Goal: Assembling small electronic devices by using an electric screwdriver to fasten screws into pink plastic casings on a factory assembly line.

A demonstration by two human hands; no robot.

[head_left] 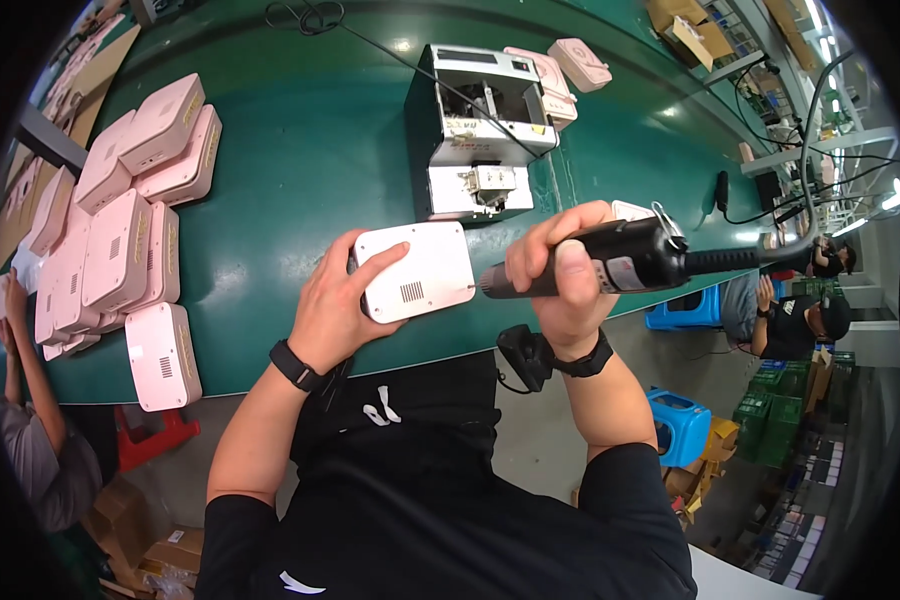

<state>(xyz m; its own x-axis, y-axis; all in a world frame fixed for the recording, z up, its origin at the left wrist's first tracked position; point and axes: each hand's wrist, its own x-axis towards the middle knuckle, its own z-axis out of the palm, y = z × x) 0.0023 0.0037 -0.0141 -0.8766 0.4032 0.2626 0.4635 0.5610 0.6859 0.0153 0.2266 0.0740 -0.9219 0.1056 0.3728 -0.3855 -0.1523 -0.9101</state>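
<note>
My left hand point(335, 297) grips a pale pink plastic box point(432, 268) by its left side, one finger lying across its top. The box has rounded corners, a small slotted vent and small holes near its corners. Wrapped around a black electric screwdriver point(620, 262) is my right hand point(570, 265). The screwdriver lies nearly level, its tip pointing left at the box's right edge; I cannot tell whether they touch. Just beyond the box stands a silver and black screw feeder machine point(482, 125).
Similar pink boxes point(120, 245) are piled at the left, with a single box point(164, 357) at the near edge. More pink cases point(580, 65) lie behind the machine on the green table point(300, 130). A cable point(810, 190) runs from the screwdriver. Other people work at both sides.
</note>
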